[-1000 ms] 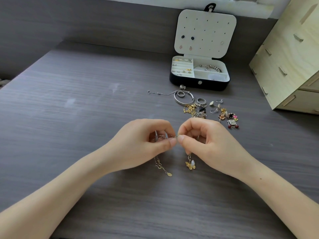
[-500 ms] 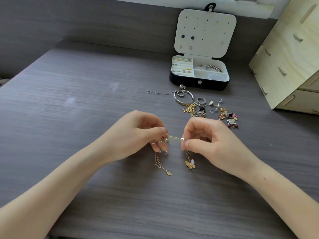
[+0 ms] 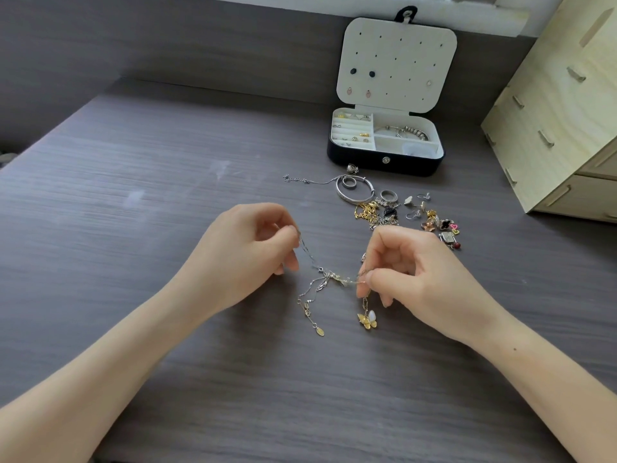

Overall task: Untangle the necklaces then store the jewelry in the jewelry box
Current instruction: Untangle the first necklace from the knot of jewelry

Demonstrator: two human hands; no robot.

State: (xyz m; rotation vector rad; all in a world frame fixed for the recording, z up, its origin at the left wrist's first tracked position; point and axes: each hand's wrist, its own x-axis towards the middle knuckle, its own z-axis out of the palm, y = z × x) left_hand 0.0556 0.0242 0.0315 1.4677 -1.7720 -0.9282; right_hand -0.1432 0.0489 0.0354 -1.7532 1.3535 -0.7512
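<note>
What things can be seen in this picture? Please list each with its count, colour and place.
table: 1, grey, under everything
box: 1, black, white inside, open, at back
bracelet: 1, silver, inside the box
necklaces: count unclear, silver and gold, tangled, mid-table
pendant: 1, gold and white, below the tangle
bangle: 1, silver, before the box
pile: 1, mixed colours, right of the bangle
drawers: 1 unit, pale wood, far right
left hand: 1, pinches the necklaces
right hand: 1, pinches the necklaces
</note>
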